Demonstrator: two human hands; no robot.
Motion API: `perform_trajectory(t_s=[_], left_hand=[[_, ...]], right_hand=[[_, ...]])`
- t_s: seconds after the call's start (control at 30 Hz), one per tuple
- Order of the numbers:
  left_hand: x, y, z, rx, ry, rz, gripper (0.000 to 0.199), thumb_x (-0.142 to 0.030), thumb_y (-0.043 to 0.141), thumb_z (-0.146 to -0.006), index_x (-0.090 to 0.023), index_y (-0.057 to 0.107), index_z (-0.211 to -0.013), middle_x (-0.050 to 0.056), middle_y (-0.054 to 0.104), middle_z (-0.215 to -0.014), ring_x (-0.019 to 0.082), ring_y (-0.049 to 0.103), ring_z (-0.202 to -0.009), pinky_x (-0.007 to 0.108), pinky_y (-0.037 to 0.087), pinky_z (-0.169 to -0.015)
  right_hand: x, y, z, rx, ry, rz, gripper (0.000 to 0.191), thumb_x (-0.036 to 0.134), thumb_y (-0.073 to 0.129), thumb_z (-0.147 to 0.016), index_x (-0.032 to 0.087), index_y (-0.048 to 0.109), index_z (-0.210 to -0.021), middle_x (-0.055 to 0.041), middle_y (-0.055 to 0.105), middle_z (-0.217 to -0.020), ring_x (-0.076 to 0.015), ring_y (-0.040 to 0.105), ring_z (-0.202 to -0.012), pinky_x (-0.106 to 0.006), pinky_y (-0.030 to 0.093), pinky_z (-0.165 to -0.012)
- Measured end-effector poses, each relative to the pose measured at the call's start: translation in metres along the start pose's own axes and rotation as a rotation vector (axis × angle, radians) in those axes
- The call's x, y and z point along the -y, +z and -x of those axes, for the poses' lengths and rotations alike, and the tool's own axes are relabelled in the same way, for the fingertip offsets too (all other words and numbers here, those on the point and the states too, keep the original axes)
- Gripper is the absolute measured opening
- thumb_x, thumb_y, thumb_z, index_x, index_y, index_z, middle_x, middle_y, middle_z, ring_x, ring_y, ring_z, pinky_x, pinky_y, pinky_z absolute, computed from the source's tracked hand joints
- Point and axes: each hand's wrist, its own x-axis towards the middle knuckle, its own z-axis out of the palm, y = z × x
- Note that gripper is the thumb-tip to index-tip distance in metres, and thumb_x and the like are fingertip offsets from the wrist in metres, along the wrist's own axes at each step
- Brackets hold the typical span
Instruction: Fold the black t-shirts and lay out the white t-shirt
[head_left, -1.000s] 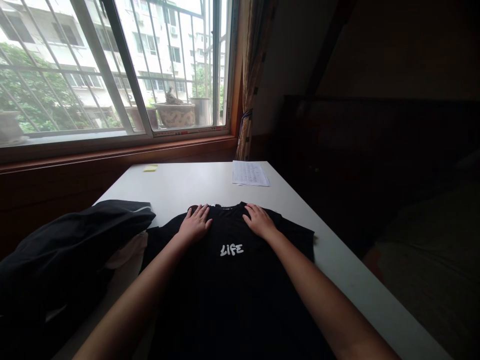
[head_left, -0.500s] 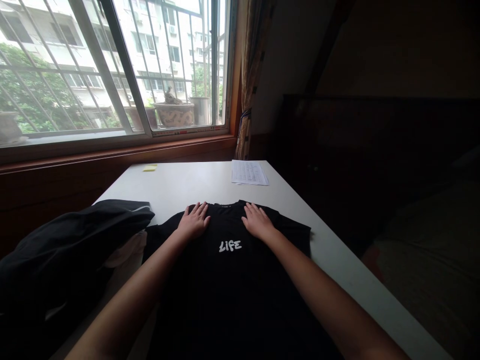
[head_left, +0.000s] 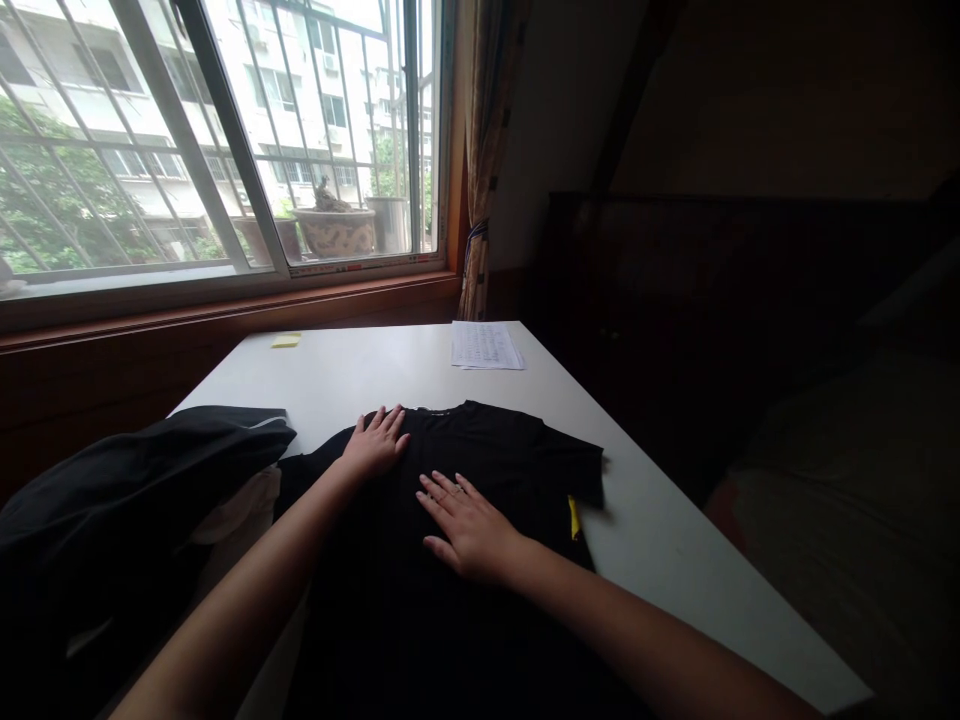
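"What's on your head view?"

"From here I see a black shirt [head_left: 502,445] spread across the lower middle of the frame, on the white surface [head_left: 360,365]."

"And the hands?"

"Left hand [head_left: 377,442]: palm down near the collar, fingers spread wide. Right hand [head_left: 471,525]: just below centre frame, also wide, palm down over the shirt."

"Around them?"

"Dark clothes [head_left: 135,490] lower left, papers [head_left: 486,346] at centre."

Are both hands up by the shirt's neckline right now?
No, the left hand is beside the neckline, but the right hand is lower down the black shirt.
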Motion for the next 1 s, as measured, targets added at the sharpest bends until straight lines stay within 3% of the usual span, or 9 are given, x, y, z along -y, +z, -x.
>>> perform_trajectory(t_s=[0.1,0.23,0.37,0.47,0.57,0.77,0.9,1.0], left_hand=[[-0.01,-0.007,0.003,-0.039,0.016,0.002,0.059,-0.034,0.038,-0.102,-0.013,0.034,-0.157,0.014,0.025,-0.165,0.041,0.021,-0.152,0.069,0.026,-0.115],[-0.037,-0.009,0.022,-0.119,0.106,0.007,0.06,-0.019,0.039,-0.098,-0.013,0.032,-0.157,0.01,0.023,-0.166,0.03,0.015,-0.155,0.056,0.021,-0.123],[-0.045,0.004,0.058,-0.144,0.184,0.032,0.054,-0.032,0.039,-0.103,-0.015,0.039,-0.155,0.01,0.034,-0.162,0.028,0.026,-0.152,0.052,0.028,-0.122],[-0.028,0.011,0.084,-0.175,0.224,0.052,0.057,-0.043,0.039,-0.105,-0.018,0.036,-0.156,0.009,0.034,-0.162,0.028,0.028,-0.152,0.053,0.027,-0.123],[-0.007,0.012,0.101,-0.168,0.252,0.043,0.057,-0.047,0.037,-0.106,-0.023,0.033,-0.157,0.006,0.03,-0.164,0.026,0.027,-0.152,0.051,0.027,-0.123],[0.009,0.011,0.112,-0.174,0.281,0.026,0.058,-0.048,0.039,-0.106,-0.025,0.03,-0.158,0.005,0.03,-0.164,0.025,0.027,-0.152,0.049,0.026,-0.124],[0.008,0.009,0.112,-0.188,0.286,0.044,0.055,-0.045,0.041,-0.105,-0.025,0.035,-0.157,0.006,0.033,-0.163,0.026,0.029,-0.151,0.052,0.028,-0.123],[0.003,0.002,0.114,-0.203,0.283,0.069,0.051,-0.038,0.046,-0.104,-0.025,0.041,-0.153,0.008,0.039,-0.161,0.029,0.033,-0.15,0.056,0.031,-0.12]], right_hand=[[0.003,0.0,0.002,0.01,0.006,-0.026,0.069,0.054,0.038,-0.103,0.017,0.03,-0.16,-0.0079,0.018,-0.168,-0.0232,0.01,-0.157,-0.047,0.005,-0.128],[0.003,0.001,0.004,-0.005,0.031,-0.045,0.07,0.055,0.038,-0.102,0.016,0.03,-0.159,-0.0086,0.02,-0.168,-0.0227,0.013,-0.156,-0.045,0.007,-0.128],[-0.009,-0.003,0.021,-0.046,0.08,-0.025,0.068,0.056,0.035,-0.104,0.018,0.029,-0.16,-0.0076,0.021,-0.167,-0.0222,0.015,-0.156,-0.045,0.011,-0.128],[-0.033,-0.009,0.048,-0.068,0.187,0.031,0.068,0.057,0.033,-0.104,0.019,0.028,-0.16,-0.007,0.021,-0.167,-0.0229,0.018,-0.155,-0.047,0.015,-0.127],[-0.074,-0.016,0.083,-0.098,0.335,0.096,0.068,0.058,0.03,-0.104,0.02,0.028,-0.16,-0.0071,0.022,-0.167,-0.0235,0.021,-0.155,-0.049,0.016,-0.126],[-0.158,-0.025,0.149,-0.167,0.655,0.132,0.063,0.058,0.027,-0.103,0.028,0.031,-0.159,-0.0045,0.027,-0.167,-0.0273,0.021,-0.154,-0.055,0.017,-0.124],[-0.18,-0.026,0.161,-0.294,0.778,0.11,0.064,0.06,0.04,-0.098,0.024,0.047,-0.149,-0.009,0.037,-0.162,-0.0308,0.032,-0.149,-0.048,0.03,-0.121],[-0.179,-0.026,0.157,-0.428,0.882,0.096,0.065,0.062,0.052,-0.09,0.024,0.052,-0.143,-0.0129,0.054,-0.142,-0.0343,0.048,-0.132,-0.049,0.043,-0.108]])
